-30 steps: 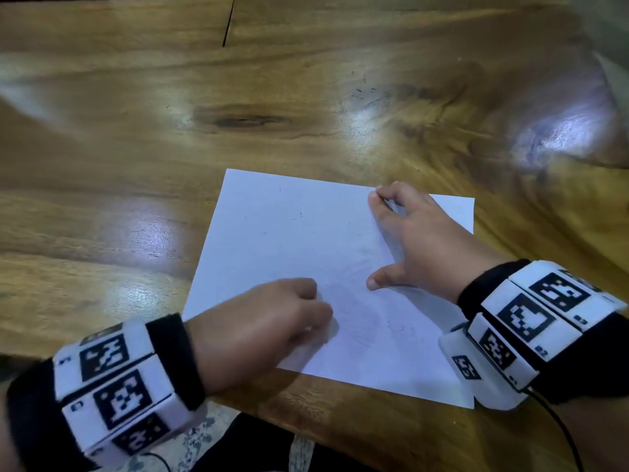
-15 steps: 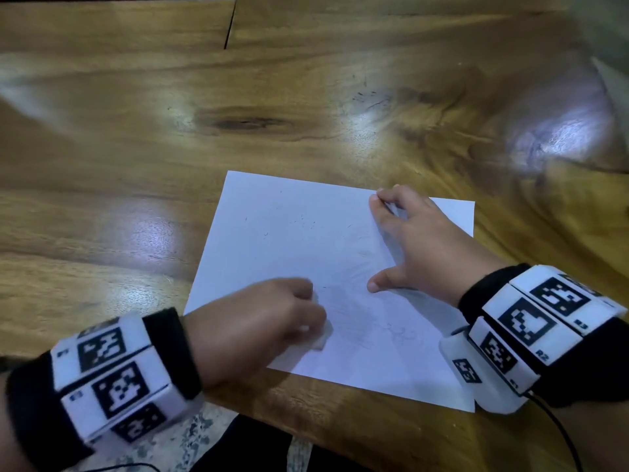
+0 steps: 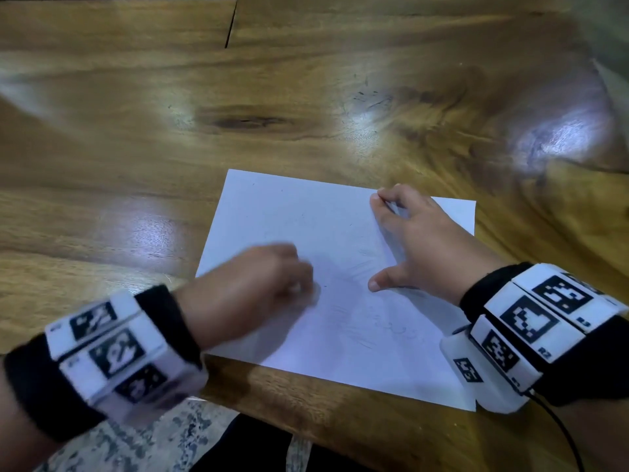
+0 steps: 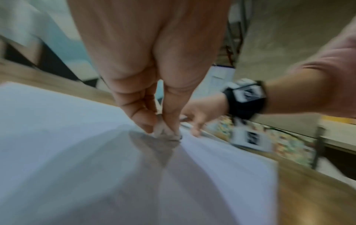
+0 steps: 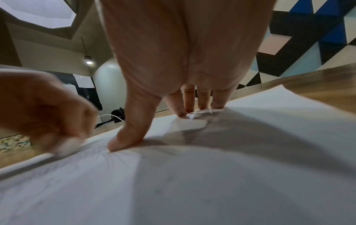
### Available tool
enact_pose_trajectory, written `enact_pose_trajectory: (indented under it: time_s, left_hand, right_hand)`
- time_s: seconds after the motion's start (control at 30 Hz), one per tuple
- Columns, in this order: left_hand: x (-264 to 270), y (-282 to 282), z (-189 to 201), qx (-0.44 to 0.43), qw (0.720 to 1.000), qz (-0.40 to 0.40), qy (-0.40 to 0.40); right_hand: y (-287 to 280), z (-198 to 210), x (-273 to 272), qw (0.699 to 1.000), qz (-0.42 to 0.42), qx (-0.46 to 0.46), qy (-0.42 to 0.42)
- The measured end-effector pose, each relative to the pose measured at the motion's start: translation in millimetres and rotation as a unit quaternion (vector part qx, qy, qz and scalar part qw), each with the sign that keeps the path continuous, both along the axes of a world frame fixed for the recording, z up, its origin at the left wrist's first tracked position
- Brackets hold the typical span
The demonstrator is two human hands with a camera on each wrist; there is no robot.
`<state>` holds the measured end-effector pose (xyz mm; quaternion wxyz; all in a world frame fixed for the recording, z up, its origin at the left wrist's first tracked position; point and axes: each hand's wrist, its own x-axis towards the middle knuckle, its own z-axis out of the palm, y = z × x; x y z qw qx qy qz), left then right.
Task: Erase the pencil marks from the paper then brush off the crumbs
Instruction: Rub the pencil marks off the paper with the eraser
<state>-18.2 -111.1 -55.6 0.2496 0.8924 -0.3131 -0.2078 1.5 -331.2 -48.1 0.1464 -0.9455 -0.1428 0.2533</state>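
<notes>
A white sheet of paper (image 3: 306, 226) lies flat on a glossy wooden table (image 3: 306, 97), near the table's front edge; faint pencil marks (image 3: 391, 327) show on its lower middle, and fine creases fan out beside the right thumb. The left hand (image 3: 252, 287) sits over the sheet's left-centre, fingers curled and pinching a small pale eraser (image 4: 163, 129) whose tip touches the paper; the hand is blurred in the head view. Compared with the pictures from half a second and a second ago, this hand sits further up the sheet, away from the front edge, and nearer the right thumb; the paper itself lies where it did. The right hand (image 3: 425, 240) rests on the sheet's right part, fingers straight and spread, fingertips (image 5: 200, 106) pressed near the far edge and thumb (image 5: 123, 140) flat on the paper; it has kept the same place across all three head pictures. Both wrists carry black bands with white marker blocks (image 3: 531, 321). No crumbs can be made out.
</notes>
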Motion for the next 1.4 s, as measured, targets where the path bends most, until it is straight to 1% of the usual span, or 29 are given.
enact_pose_trajectory:
  time_s: [0.07, 0.13, 0.23, 0.3, 0.33, 0.37, 0.47, 0.53, 0.6, 0.63, 0.7, 0.73, 0.87, 0.93, 1.03, 1.13, 1.2, 1.23, 1.33, 1.4]
  left_hand:
    - [13, 2, -3, 0.012, 0.998, 0.041, -0.04]
    - [4, 1, -6, 0.002, 0.999, 0.028, -0.042]
    - [-29, -4, -6, 0.009, 0.999, -0.03, 0.009]
    - [-32, -5, -5, 0.012, 0.998, -0.047, 0.048]
    - [-25, -7, -3, 0.003, 0.998, -0.042, 0.051]
    - [-14, -9, -1, -0.005, 0.999, -0.033, 0.039]
    - [21, -21, 0, -0.003, 0.999, 0.007, -0.032]
    - [29, -27, -3, 0.008, 0.999, 0.012, -0.044]
    - [13, -27, -3, -0.003, 0.999, -0.015, -0.03]
    - [0, -26, -2, -0.001, 0.999, -0.032, -0.011]
    - [-28, -21, -3, 0.017, 0.998, -0.056, 0.023]
    - [-36, -19, -3, 0.024, 0.998, -0.06, 0.026]
    - [-39, -17, -5, 0.034, 0.997, -0.066, 0.028]
    - [-37, -16, -5, 0.04, 0.996, -0.068, 0.042]
    - [-34, -16, -8, 0.042, 0.996, -0.064, 0.054]
    - [-24, -19, -6, 0.043, 0.994, -0.076, 0.072]
    - [-8, -24, 1, 0.031, 0.993, -0.079, 0.085]
    - [4, -27, 5, 0.026, 0.994, -0.072, 0.078]
    - [49, -44, 15, 0.03, 0.999, -0.014, -0.018]
    - [74, -58, 17, 0.044, 0.998, 0.028, -0.038]
  right_hand:
    - [0, 0, 0, 1.0, -0.001, 0.001, 0.002]
    - [0, 0, 1, 1.0, -0.002, 0.003, 0.003]
    - [0, 0, 1, 1.0, -0.003, 0.005, 0.007]
    - [0, 1, 1, 1.0, 0.001, 0.003, 0.006]
    - [0, 0, 1, 1.0, 0.004, 0.001, 0.006]
    - [0, 0, 1, 1.0, 0.006, -0.001, 0.004]
    - [0, -1, 1, 1.0, 0.007, -0.004, 0.002]
    - [0, 0, 1, 1.0, 0.008, -0.006, 0.003]
    - [0, 0, 2, 1.0, 0.008, -0.002, 0.004]
    - [-1, 0, 1, 1.0, 0.007, 0.001, 0.006]
    - [-1, -1, 2, 1.0, 0.003, 0.008, 0.009]
    - [-1, -1, 2, 1.0, 0.0, 0.011, 0.009]
    - [-3, -3, 2, 1.0, 0.002, 0.013, 0.004]
    - [-6, -4, 0, 1.0, 0.004, 0.009, 0.006]
    - [-11, -3, -5, 0.999, -0.034, 0.014, 0.011]
    - [-15, -2, -7, 0.997, -0.075, 0.022, 0.004]
    - [-15, -1, -8, 0.998, -0.067, 0.018, 0.01]
    - [-14, -1, -8, 0.998, -0.059, 0.013, 0.014]
    - [-13, -1, -8, 0.999, -0.047, 0.007, 0.019]
    - [-12, -1, -7, 0.999, -0.045, 0.007, 0.018]
